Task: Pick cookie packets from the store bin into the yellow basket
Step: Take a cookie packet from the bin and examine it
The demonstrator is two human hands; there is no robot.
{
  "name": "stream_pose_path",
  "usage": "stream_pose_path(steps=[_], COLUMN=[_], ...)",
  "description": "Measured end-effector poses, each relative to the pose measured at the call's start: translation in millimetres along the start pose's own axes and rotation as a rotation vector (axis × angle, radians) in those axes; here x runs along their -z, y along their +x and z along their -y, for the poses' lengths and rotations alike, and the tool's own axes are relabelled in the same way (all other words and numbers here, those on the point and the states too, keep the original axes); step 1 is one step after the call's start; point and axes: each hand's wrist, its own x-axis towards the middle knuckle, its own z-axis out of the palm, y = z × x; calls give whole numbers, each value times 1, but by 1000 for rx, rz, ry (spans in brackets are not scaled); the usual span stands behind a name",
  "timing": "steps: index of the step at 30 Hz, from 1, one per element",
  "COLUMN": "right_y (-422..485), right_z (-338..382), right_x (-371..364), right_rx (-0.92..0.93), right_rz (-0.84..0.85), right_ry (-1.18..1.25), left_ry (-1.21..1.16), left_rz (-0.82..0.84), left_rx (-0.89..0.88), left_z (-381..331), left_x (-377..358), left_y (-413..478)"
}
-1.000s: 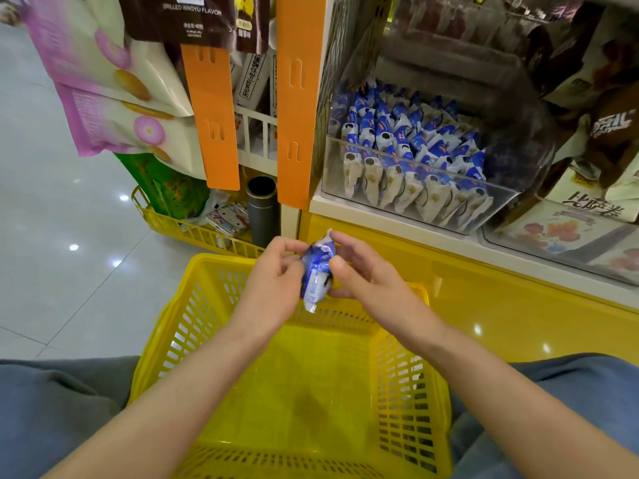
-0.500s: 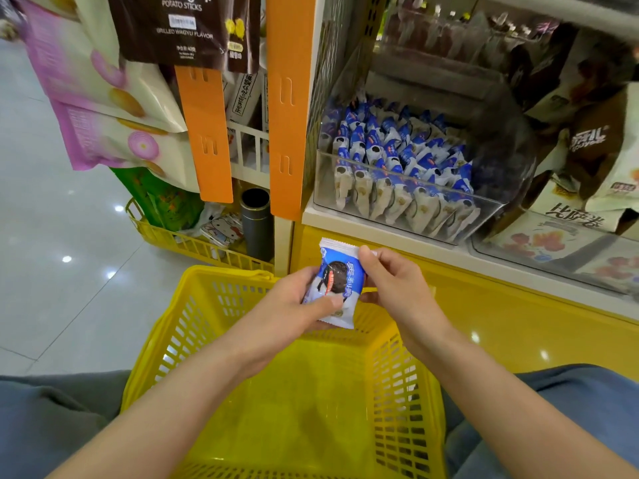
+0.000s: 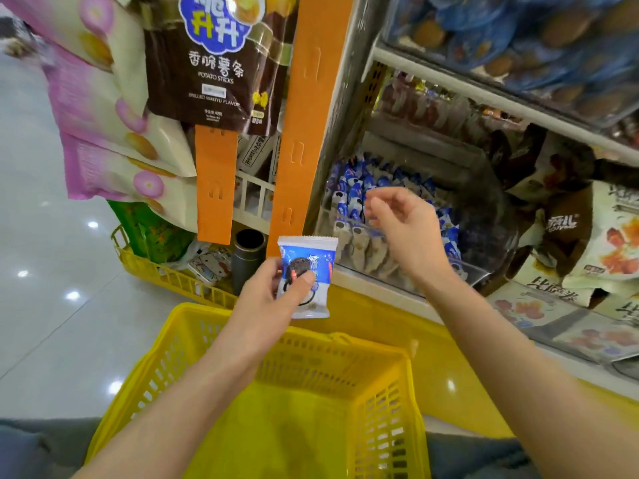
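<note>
The left hand (image 3: 266, 299) pinches one cookie packet (image 3: 313, 257) upright, thumb across its front and fingers behind, above the far rim of the yellow basket (image 3: 380, 409). The right hand (image 3: 408, 233) hovers further right at the front edge of the clear store bin (image 3: 484, 271), fingers loosely curled and holding nothing. More blue-and-white packets (image 3: 356, 191) stand packed in rows inside the bin, on the shelf beyond the basket.

Blue-white cookie packet (image 3: 307, 276), yellow basket (image 3: 377, 371), orange strips (image 3: 215, 186).
</note>
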Motion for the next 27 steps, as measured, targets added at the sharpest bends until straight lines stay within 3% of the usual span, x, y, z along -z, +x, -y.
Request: stream_pose_path(steps=[7, 11, 13, 16, 20, 24, 27], right_y=[78, 85, 85, 78, 45, 0, -32], right_z=[-11, -15, -15, -10, 6, 8, -1], right_x=[-29, -34, -31, -21, 1, 13, 12], right_rx=[-152, -143, -148, -149, 67, -13, -123], right_rz=[361, 374, 290, 24, -298, -208, -73], right_ry=[-550, -627, -545, -357, -99, 165, 127], left_ry=[-84, -72, -87, -184, -234, -240, -281], left_rz=[-32, -43, -48, -53, -49, -22, -25], left_rx=[-3, 13, 37, 103, 130, 133, 140], left_z=[-9, -10, -11, -10, -8, -1, 2], left_x=[2, 3, 4, 3, 0, -4, -8], left_y=[9, 13, 15, 17, 15, 10, 7])
